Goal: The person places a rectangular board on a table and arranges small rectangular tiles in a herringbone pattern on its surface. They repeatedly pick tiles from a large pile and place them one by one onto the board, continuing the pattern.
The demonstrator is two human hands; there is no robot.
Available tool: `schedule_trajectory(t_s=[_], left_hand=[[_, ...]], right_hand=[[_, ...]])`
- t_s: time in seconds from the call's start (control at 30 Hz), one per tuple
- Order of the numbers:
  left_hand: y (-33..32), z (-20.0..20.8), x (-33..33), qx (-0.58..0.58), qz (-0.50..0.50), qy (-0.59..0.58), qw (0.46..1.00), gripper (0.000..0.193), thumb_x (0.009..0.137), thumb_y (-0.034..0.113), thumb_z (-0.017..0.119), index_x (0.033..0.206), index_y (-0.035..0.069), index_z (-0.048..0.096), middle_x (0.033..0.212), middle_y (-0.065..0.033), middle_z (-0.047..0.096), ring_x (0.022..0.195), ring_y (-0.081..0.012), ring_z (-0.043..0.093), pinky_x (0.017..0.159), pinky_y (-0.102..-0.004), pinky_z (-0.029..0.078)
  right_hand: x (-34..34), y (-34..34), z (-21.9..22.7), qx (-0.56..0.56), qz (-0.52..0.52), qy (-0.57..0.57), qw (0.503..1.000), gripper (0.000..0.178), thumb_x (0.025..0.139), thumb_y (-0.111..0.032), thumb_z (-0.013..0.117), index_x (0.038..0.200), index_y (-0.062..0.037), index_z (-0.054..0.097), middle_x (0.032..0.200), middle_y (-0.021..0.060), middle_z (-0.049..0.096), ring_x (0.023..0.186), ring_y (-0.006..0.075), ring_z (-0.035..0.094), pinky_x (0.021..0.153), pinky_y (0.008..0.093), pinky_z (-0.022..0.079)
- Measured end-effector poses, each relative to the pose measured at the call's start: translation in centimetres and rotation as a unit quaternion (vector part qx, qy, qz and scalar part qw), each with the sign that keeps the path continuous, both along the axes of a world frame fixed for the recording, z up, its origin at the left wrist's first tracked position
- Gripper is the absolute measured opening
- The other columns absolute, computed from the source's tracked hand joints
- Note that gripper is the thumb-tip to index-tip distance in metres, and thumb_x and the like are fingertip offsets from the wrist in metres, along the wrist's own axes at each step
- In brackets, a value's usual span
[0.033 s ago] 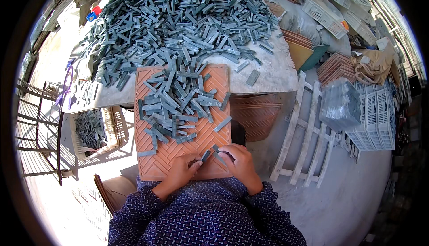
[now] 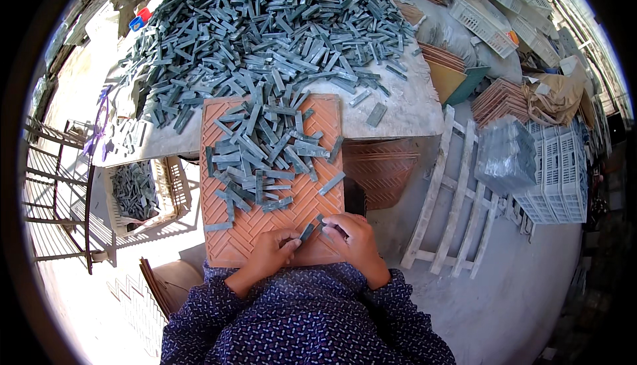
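Observation:
An orange tray with a herringbone pattern of raised ridges [image 2: 265, 249] lies before me, its far end on the table. A loose heap of grey-green stone strips [image 2: 255, 143] covers its far half. Over the tray's near edge, my left hand [image 2: 272, 255] pinches one stone strip [image 2: 307, 233] between thumb and fingers. Beside it, my right hand [image 2: 358, 240] has its fingers closed on another strip [image 2: 321, 219], partly hidden by the fingertips. The two held strips are close together but apart.
A large pile of similar strips [image 2: 265, 40] covers the pale table [image 2: 411, 109]. Below left stands a crate [image 2: 169, 189] with more strips. A white slatted rack [image 2: 438, 212], stacked plastic crates [image 2: 554, 179] and more orange trays [image 2: 501, 99] are on the right. A metal rack [image 2: 60, 199] stands left.
The strips in my fingers have turned slightly, the left one showing more of its flat face. Both hands stay in nearly the same place.

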State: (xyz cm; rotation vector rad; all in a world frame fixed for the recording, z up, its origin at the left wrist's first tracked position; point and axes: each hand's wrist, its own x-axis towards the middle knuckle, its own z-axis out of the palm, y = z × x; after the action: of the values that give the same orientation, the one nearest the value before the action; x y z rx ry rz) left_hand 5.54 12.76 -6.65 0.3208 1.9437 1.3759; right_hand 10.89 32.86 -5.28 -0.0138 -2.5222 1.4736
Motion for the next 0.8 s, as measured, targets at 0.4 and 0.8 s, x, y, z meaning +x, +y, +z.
schedule_trajectory(t_s=[0.4, 0.8], left_hand=[[-0.4, -0.6, 0.4, -0.003, -0.058, 0.291, 0.955, 0.036, 0.081, 0.007, 0.063, 0.116, -0.001, 0.057, 0.096, -0.0134, 0.060, 0.078, -0.0243, 0.061, 0.068, -0.0338, 0.050], [-0.1, -1.1, 1.1, -0.094, -0.132, 0.423, 0.892, 0.040, 0.082, 0.014, 0.061, 0.118, 0.001, 0.051, 0.092, -0.0126, 0.056, 0.076, -0.0286, 0.062, 0.061, -0.0360, 0.051]], right_hand=[[-1.8, -0.3, -2.7, 0.053, 0.156, 0.021, 0.986, 0.017, 0.075, -0.003, 0.068, 0.091, -0.0025, 0.065, 0.093, 0.0096, 0.060, 0.088, 0.0264, 0.060, 0.073, 0.0346, 0.050], [-3.4, 2.9, -1.8, 0.136, -0.011, 0.066, 0.988, 0.024, 0.074, 0.001, 0.066, 0.097, -0.0044, 0.065, 0.105, 0.0104, 0.059, 0.082, 0.0246, 0.061, 0.072, 0.0329, 0.050]])
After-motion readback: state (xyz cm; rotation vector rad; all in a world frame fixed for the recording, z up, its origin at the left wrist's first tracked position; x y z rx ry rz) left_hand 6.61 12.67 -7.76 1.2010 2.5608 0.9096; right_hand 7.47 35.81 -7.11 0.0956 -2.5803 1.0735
